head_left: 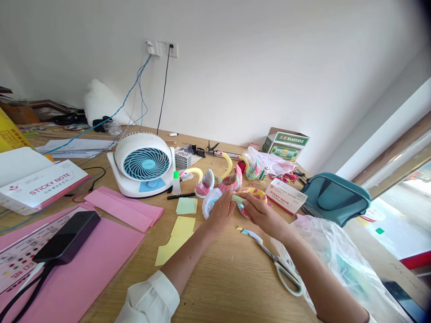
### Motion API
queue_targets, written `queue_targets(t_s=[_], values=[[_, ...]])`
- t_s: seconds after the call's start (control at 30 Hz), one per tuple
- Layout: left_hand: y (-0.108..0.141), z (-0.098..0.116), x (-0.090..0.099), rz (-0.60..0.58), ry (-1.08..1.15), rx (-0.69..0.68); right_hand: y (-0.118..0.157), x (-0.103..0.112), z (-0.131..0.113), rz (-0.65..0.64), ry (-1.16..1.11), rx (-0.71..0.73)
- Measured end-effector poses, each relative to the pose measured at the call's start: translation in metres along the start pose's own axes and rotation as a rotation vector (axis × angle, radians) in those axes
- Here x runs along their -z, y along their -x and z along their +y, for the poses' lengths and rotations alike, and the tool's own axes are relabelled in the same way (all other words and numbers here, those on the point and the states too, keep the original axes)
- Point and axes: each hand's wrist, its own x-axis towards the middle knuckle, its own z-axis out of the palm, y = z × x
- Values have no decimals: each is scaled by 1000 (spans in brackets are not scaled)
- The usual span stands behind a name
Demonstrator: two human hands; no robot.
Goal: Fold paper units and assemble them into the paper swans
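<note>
My wooden surface [232, 287] runs ahead of me to a white wall. On its left are a pink folder [84, 255] with a black power bank [65, 235] lying on it, and folded pink paper [124, 208] just beyond. A clear plastic bag [336, 264] lies at my right, with a teal handbag [333, 199] past it and a cardboard box [285, 143] at the far edge. A white desk fan [145, 163] stands left of centre. Two sticky note boxes sit apart, one far left [43, 179] and one right of my hands [286, 196].

Three origami swans with yellow necks [230, 179] stand in a loose row just behind my hands. My left hand [220, 213] is closed on a curved white-and-blue origami swan piece [211, 202]. My right hand [262, 215] is pinching a pale green paper unit [237, 198], and its tip sits against the white-and-blue piece. A pink-and-yellow origami piece [252, 197] sits right by my right hand; I can't tell if it's held.

Scissors [286, 273] lie under my right forearm. A glue bottle [175, 184], black marker [181, 195] and green sticky note [186, 205] are left of my hands.
</note>
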Motion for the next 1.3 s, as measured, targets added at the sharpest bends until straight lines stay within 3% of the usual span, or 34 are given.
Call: queue_targets(t_s=[0.3, 0.57, 0.9, 1.3], values=[[-1, 1, -5, -11, -52, 111, -9, 0, 2, 59, 173, 59], [-3, 8, -2, 70, -89, -95, -12, 1, -3, 156, 207, 5], [-6, -6, -12, 68, -67, -76, -15, 0, -3, 134, 217, 51], [-6, -2, -10, 66, -91, -99, -15, 0, -6, 158, 205, 79]])
